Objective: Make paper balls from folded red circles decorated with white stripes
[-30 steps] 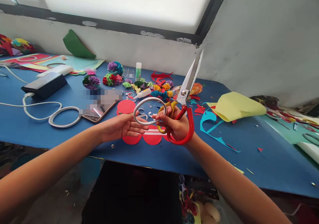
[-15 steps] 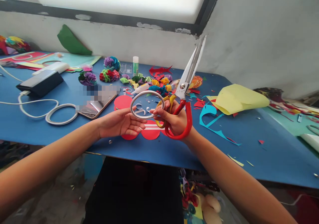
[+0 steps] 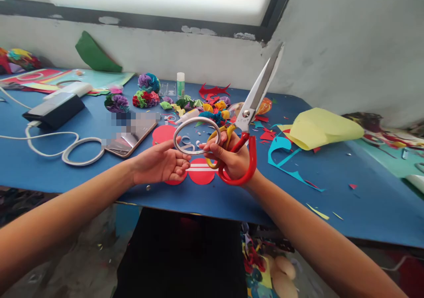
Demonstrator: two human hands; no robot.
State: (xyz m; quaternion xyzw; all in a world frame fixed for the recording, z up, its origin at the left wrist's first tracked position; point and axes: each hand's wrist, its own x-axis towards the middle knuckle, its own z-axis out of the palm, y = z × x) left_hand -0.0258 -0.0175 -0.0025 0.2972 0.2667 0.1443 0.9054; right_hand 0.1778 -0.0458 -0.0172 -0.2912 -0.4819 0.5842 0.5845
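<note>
In my right hand (image 3: 233,155) are scissors (image 3: 247,112) with one red and one yellow handle, blades pointing up and to the right. The same hand's fingertips pinch the right side of a white ring (image 3: 195,119). My left hand (image 3: 160,162) is palm up at the ring's left side, fingers apart and slightly curled; whether it bears the ring's weight is unclear. Red paper circles (image 3: 164,135) lie beneath and behind the hands, with white strips across the nearer ones.
A phone (image 3: 132,139), a charger block (image 3: 54,111) with cable, paper pompoms (image 3: 145,99), a glue stick (image 3: 180,85), yellow paper (image 3: 324,129) and blue scraps (image 3: 281,145) lie on the blue table (image 3: 232,205).
The scissor blades have tilted a little to the right. The ring has risen slightly, and the fingers of my left hand are more curled.
</note>
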